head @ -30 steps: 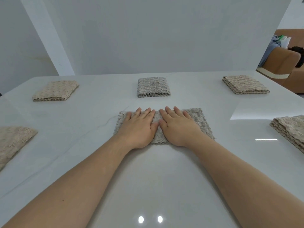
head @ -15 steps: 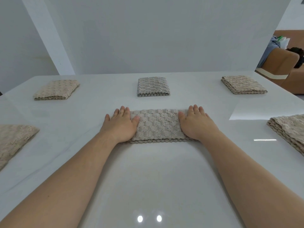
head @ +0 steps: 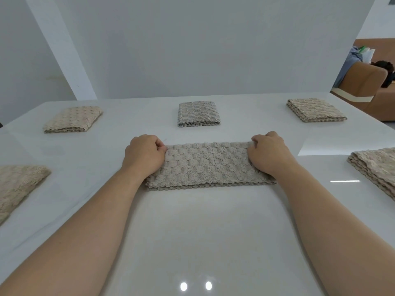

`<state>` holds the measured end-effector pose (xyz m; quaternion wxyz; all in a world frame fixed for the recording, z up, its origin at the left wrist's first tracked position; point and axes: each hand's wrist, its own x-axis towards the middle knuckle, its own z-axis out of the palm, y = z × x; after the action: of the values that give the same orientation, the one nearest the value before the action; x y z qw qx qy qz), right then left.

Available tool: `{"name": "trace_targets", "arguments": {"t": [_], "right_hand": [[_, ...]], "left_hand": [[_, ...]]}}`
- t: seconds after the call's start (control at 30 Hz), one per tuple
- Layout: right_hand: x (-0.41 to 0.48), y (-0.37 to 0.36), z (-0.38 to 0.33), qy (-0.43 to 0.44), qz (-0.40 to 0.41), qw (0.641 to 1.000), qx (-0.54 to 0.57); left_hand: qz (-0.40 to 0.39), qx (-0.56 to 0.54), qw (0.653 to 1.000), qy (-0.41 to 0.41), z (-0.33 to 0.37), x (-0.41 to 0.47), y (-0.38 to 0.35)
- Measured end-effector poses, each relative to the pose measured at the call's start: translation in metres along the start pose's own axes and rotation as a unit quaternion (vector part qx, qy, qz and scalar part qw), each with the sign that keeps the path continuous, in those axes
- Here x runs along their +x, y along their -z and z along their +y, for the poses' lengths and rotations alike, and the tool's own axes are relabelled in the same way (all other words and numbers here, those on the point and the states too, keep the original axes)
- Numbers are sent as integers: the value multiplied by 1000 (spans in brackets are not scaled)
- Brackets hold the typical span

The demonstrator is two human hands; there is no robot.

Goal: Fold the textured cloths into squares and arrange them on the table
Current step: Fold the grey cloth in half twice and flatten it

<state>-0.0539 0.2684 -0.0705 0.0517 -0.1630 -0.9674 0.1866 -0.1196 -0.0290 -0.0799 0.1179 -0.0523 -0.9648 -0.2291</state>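
While the beige cloth (head: 206,164) lay as a long folded strip at the middle of the white table (head: 198,231), the left hand (head: 144,154) pinched its left end and the right hand (head: 268,153) its right end, fingers curled tight. Bare tabletop lay open toward the person; folded squares (head: 198,113) sat well apart beyond.

Left hand (head: 145,155) and right hand (head: 268,153) pinch the cloth (head: 207,165) ends.

Open white table (head: 192,242) stretches at 6 o'clock, offering clear passage. Folded cloths block 10 o'clock (head: 72,119), 12 o'clock (head: 198,113) and 2 o'clock (head: 315,110); more sit at 9 o'clock (head: 19,184) and 3 o'clock (head: 376,165), with bare lanes between them.
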Motion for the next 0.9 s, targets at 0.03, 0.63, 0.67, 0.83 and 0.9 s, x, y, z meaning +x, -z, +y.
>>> {"name": "trace_targets", "arguments": {"t": [0.03,0.63,0.67,0.83,0.9], "right_hand": [[0,1,-1,-1,5,1000,7],[-12,45,-6,68,-67,984,149],[-10,53,-8,68,-104,985,117],[-5,97,-27,62,-208,976,28],[-6,110,-37,74,-228,970,40]], "left_hand": [[0,-8,1000,0,-1,0,0],[-33,-439,879,180,19,-4,25],[-38,-443,877,181,22,-1,31],[-69,-384,913,118,49,20,62],[-48,-353,931,78,63,26,75]]}}
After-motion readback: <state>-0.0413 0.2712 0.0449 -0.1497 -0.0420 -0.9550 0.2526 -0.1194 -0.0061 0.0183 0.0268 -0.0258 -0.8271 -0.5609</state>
